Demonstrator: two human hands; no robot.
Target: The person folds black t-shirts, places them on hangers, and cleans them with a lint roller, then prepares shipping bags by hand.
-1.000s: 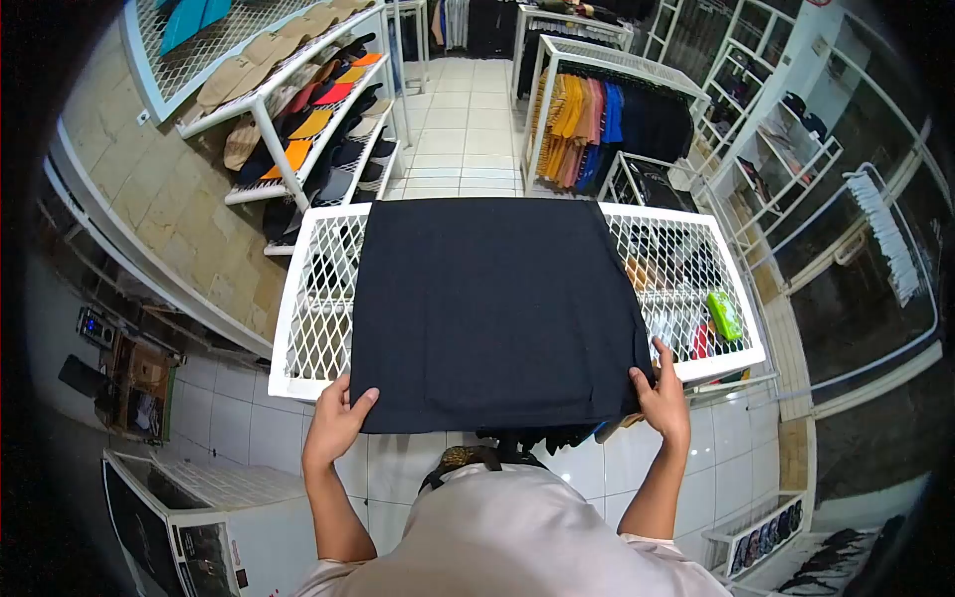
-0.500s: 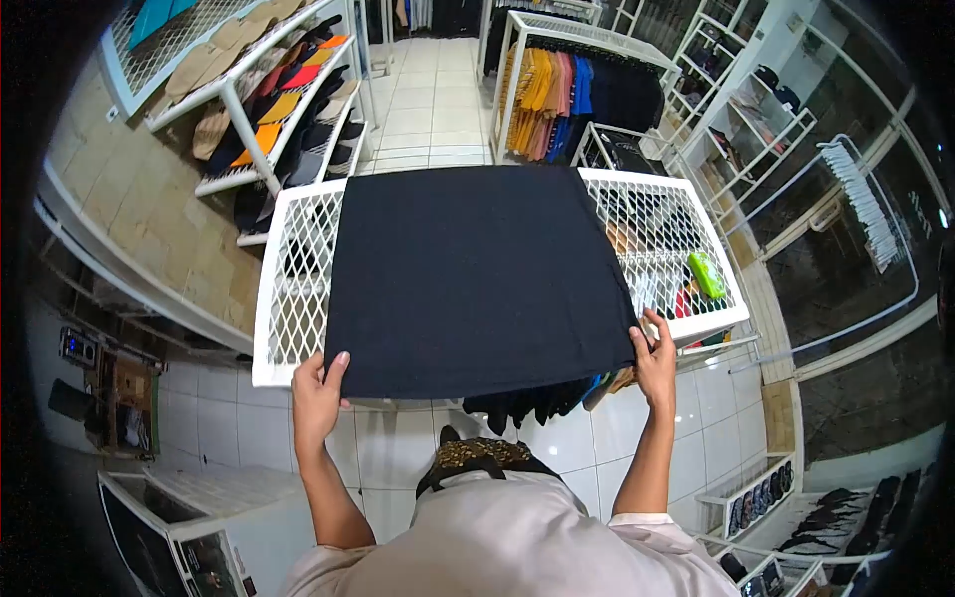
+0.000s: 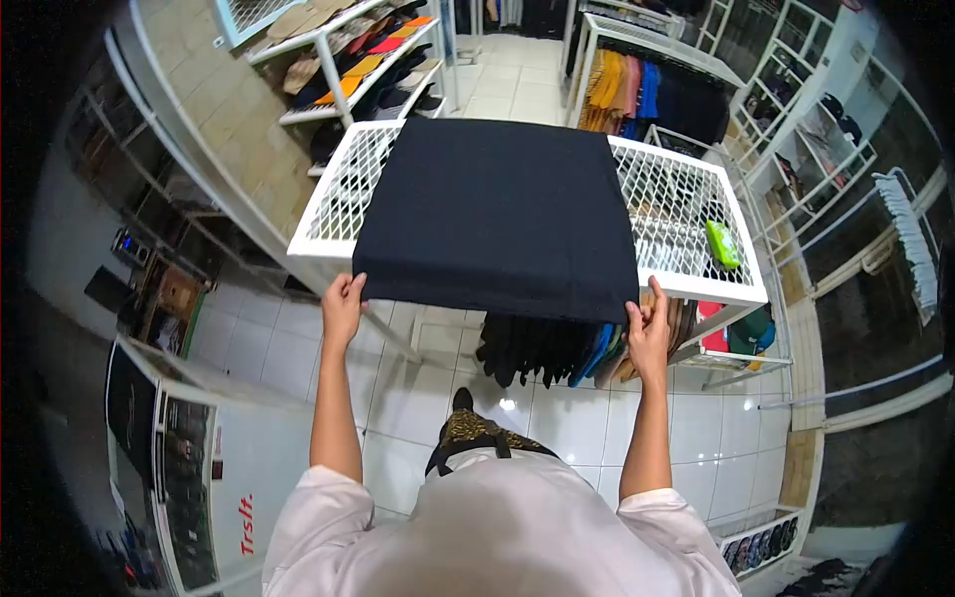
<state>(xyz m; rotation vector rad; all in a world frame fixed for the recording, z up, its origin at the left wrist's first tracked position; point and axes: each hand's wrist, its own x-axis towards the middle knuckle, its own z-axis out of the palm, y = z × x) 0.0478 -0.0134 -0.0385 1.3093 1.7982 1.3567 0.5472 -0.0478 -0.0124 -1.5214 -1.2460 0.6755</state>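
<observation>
A flat black cloth (image 3: 497,214) covers the middle of the white mesh-topped table (image 3: 323,248), and its near edge hangs past the table's front. At the near left corner of the cloth, my left hand (image 3: 343,306) is closed in a pinch on the fabric. My right hand (image 3: 649,333) grips the near right corner, thumb at the edge and index finger pointing up. To the right of the cloth, a bright green packet (image 3: 723,246) lies on the mesh.
Dark garments (image 3: 522,348) hang beneath the table. A shelf with caps (image 3: 363,75) stands behind it on the left, and a rack of coloured clothes (image 3: 617,90) at the back right. White hangers (image 3: 907,239) line a rail at far right.
The view has shifted, so table and cloth sit higher in the picture. The cloth's near edge now hangs further below the table's front edge, with both hands still at its corners.
</observation>
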